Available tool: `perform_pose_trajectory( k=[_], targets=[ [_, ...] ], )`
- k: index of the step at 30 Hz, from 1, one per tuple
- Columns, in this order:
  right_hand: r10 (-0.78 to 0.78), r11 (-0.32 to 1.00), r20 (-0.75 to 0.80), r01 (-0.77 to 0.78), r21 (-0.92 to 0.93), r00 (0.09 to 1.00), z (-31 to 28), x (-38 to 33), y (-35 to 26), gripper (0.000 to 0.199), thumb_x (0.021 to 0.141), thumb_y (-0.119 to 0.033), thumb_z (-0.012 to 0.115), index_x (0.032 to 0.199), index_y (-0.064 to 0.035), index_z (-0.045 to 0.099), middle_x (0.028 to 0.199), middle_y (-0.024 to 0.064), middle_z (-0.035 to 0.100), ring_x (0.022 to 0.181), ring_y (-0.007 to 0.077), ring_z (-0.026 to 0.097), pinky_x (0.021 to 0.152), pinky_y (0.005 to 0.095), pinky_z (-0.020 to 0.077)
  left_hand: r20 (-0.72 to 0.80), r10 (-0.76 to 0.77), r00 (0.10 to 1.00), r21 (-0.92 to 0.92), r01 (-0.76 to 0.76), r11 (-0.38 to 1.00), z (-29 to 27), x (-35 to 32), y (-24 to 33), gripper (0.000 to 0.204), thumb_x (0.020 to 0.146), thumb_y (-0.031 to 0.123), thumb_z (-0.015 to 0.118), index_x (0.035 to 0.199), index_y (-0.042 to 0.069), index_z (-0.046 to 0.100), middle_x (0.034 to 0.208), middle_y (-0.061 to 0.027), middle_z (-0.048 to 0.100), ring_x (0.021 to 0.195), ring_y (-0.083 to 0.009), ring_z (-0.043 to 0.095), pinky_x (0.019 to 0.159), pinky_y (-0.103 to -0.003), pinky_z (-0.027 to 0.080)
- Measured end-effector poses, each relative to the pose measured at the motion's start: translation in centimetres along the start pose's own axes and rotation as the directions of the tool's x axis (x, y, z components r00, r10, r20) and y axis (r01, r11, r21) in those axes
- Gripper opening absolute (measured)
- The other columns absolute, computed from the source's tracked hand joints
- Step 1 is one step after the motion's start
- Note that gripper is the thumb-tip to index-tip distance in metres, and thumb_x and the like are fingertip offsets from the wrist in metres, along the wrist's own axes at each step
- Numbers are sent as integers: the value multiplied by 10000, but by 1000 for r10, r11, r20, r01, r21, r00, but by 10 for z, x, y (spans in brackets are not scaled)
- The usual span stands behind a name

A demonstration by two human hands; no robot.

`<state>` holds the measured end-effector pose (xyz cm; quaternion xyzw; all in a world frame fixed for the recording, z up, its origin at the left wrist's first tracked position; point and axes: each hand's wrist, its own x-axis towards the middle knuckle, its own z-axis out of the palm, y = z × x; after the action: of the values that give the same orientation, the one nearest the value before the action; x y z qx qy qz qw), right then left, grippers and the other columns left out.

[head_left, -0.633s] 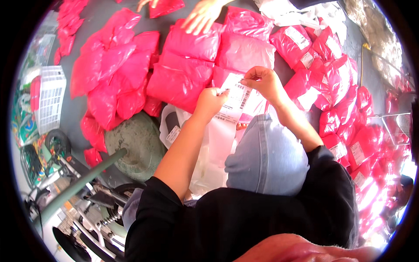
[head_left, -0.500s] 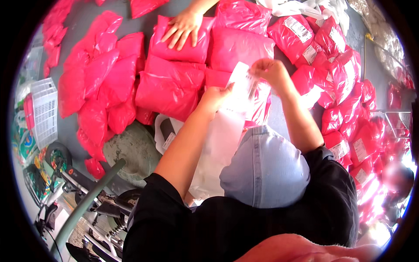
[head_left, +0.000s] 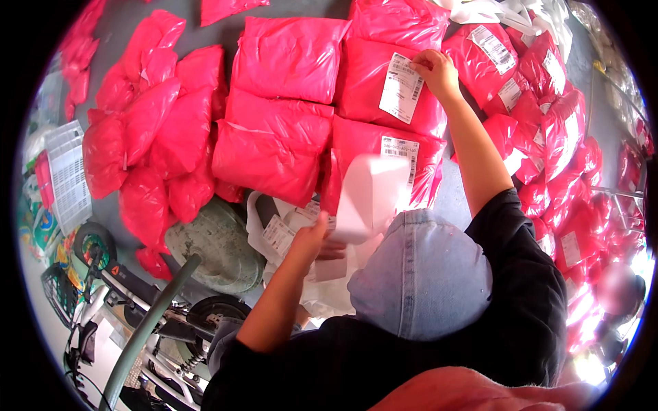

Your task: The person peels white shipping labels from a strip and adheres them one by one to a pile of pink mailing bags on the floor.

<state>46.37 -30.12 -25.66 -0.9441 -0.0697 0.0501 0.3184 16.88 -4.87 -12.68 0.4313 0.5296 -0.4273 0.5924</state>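
Observation:
My right hand (head_left: 439,72) pinches the upper right corner of a white shipping label (head_left: 399,96), which lies against a pink plastic mailer bag (head_left: 360,85). Lower down, my left hand (head_left: 310,243) grips a curling strip of white label paper (head_left: 370,198). That strip partly covers another pink bag (head_left: 343,147), which bears its own white label (head_left: 404,152). To the left, two more plump pink bags, an upper one (head_left: 288,58) and a lower one (head_left: 274,144), show no label on top.
Pink bags are heaped at the left (head_left: 147,137), and labelled pink bags (head_left: 558,144) at the right. Nearer stand a grey-green round base (head_left: 216,240) with a slanted pole (head_left: 147,329), a wheeled frame (head_left: 130,288) and a white crate (head_left: 68,168). Light blue denim (head_left: 418,274) rises between my arms.
My right hand has moved up with a label, now against the upper right bag. My left hand has drawn down with the paper strip. Another person's hand has left the upper left bag.

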Motion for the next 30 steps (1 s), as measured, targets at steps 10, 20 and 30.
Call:
perform_pose_trajectory(
  k=[10,20,30],
  targets=[
    [-148,805,33,140,-577,988,26,-45,-67,816,765,-638,397,1356,-102,224,1427,30,176,1322,257,120,983,627,79,-57,998,21,846,-530,59,-71,-102,65,306,781,-36,487,1056,42,596,944,-112,624,816,-147,575,711,-266,433],
    [-358,478,311,-113,871,880,-26,-71,-222,287,766,-95,654,1003,8,529,891,53,589,810,88,543,694,230,444,374,846,380,11,-914,406,-16,-66,128,684,781,-95,417,1373,29,98,1230,-120,433,1103,-165,447,928,-296,334],
    [-289,578,164,35,815,943,-6,-70,-225,127,690,-59,711,778,-22,628,678,-6,595,634,40,531,573,193,445,-45,853,520,108,-846,522,-19,-17,132,203,812,180,605,777,-20,591,658,-15,578,582,-51,499,515,-242,410]
  ],
)
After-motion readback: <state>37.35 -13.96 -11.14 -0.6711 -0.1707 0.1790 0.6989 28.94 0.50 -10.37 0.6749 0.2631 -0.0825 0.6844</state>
